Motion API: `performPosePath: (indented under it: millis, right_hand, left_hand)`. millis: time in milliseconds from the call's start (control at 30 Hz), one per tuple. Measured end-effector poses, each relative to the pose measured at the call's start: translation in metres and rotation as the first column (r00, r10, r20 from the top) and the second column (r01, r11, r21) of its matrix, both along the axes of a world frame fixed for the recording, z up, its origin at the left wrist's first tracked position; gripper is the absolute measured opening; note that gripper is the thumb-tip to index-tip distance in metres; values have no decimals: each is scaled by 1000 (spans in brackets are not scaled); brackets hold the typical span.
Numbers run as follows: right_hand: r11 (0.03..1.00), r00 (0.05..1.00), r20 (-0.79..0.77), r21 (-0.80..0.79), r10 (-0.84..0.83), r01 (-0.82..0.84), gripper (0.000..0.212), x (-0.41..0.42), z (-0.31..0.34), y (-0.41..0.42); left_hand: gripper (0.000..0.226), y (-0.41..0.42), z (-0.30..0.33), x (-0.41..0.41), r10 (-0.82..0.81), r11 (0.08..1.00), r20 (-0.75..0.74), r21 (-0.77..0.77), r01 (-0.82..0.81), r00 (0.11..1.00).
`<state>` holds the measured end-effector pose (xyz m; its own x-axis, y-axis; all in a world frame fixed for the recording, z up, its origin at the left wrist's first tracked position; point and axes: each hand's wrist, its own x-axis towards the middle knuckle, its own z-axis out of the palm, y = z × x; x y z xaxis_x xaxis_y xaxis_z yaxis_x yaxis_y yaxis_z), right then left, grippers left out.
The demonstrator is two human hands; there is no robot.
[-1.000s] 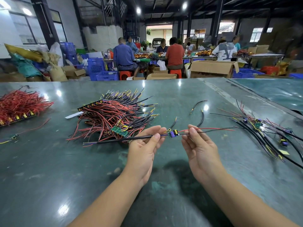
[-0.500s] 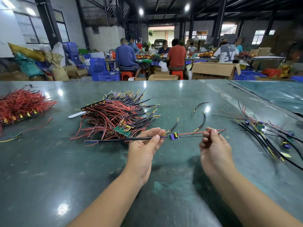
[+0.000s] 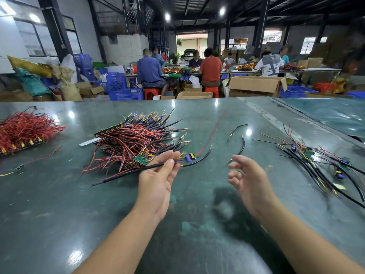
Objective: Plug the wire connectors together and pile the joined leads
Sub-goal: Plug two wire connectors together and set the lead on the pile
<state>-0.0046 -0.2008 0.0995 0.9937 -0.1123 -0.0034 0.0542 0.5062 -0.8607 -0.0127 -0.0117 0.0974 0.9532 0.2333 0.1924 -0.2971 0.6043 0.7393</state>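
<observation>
My left hand [image 3: 160,175] pinches a joined lead between thumb and fingers. Its purple-and-yellow connector [image 3: 190,157] sticks out past the fingertips, a black sleeved wire [image 3: 126,174] trails left, and a blurred red wire [image 3: 214,131] swings up to the right. My right hand [image 3: 247,179] hovers palm-in beside it, fingers loosely curved and holding nothing. A heap of unjoined red and black leads [image 3: 138,141] lies just beyond my left hand. The pile of joined leads [image 3: 316,161] lies at the right.
A second bundle of red wires [image 3: 25,129] sits at far left, with a stray lead [image 3: 18,168] near it. Two loose black wires [image 3: 240,139] lie mid-table. The green table [image 3: 98,214] ends at a seam on the right. People work at benches far behind.
My right hand has let go of the lead's red wire and drawn back with spread fingers. The freed red wire whips upward. My left hand keeps its hold on the lead.
</observation>
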Motion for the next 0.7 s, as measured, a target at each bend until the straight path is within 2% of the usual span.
performPosePath:
  millis: [33,133,167,300,400,533,700]
  right_hand:
    - [994,997,53,-94,60,-55,16,-4,-1,8]
    - [946,975,122,-290,185,-144,52,-13,-5,26]
    - [936,973,129,-323,189,-139,54,-14,-7,29]
    - [938,964,205,-334,171,-95,22,-15,-7,26]
    - [954,956,243,-286,165,-92,23,-15,-5,23]
    - [934,959,276,-354,59,45,7,-13,-7,25]
    - [947,951,309,-311,19,83,15,-13,-9,26]
  left_hand:
    - [21,-1,0,-1,-27,1000,5,16,27,1000]
    - [21,-6,-1,-5,-107,986,21,127,104,994]
    - [22,-8,-2,-7,-138,978,24,161,132,990]
    - [26,-12,-3,-12,-213,951,6,229,206,977]
    - [20,-12,-2,-12,-204,949,-37,240,207,978]
    - [19,-13,-5,-12,-164,931,-107,311,190,981]
    - [13,-13,-7,-12,-125,896,-159,407,180,979]
